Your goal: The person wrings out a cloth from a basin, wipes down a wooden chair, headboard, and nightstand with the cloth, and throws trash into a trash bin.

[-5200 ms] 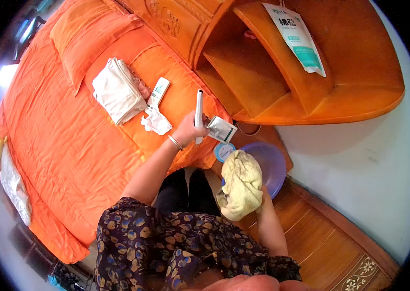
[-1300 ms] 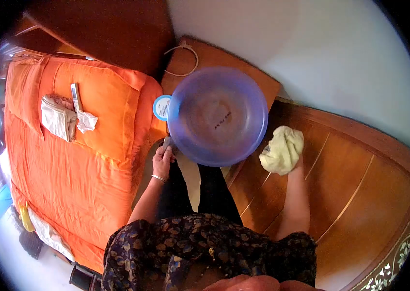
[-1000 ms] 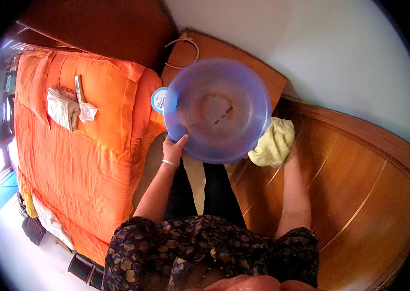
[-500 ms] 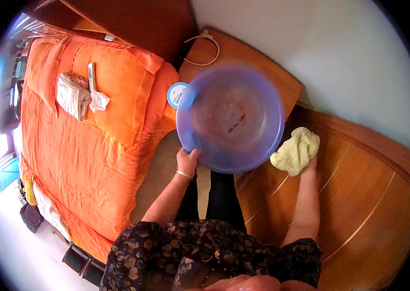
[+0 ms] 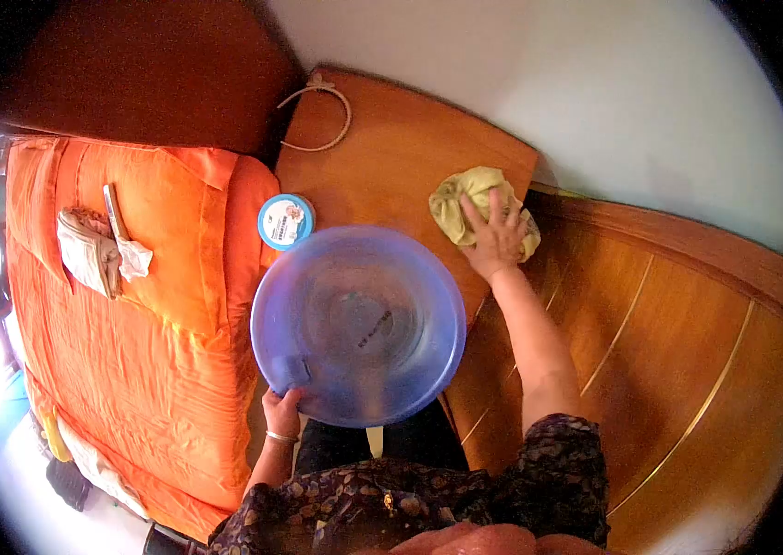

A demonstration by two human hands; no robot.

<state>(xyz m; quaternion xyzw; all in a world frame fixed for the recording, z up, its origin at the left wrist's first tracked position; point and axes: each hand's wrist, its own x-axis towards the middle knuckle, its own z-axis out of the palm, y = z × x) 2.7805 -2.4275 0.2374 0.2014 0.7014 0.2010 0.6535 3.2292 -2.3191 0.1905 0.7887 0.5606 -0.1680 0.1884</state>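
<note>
My left hand (image 5: pixel 281 413) grips the near-left rim of a translucent blue plastic basin (image 5: pixel 442 324), the thumb over the edge. The basin is held in front of my legs, and nothing shows inside it except dark print on its bottom. My right hand (image 5: pixel 495 237) lies with fingers spread on top of a crumpled pale yellow cloth (image 5: pixel 456 198). The cloth rests at the right edge of a wooden cabinet top (image 5: pixel 391 139). Nearer the basin, a round blue-and-white container (image 5: pixel 286 222) sits on the cabinet's left side.
A light headband (image 5: pixel 347 116) lies at the back of the cabinet top. To the left is a bed with orange bedding (image 5: pixel 132 370), with a folded pale bundle (image 5: pixel 86 254) and a tissue (image 5: pixel 135 259) on it. Wooden panelling (image 5: pixel 651 370) borders the right side.
The basin has come down and closer to my body, uncovering more of the cabinet top. My right hand has moved up and left with the cloth onto the cabinet's edge, its fingers now spread.
</note>
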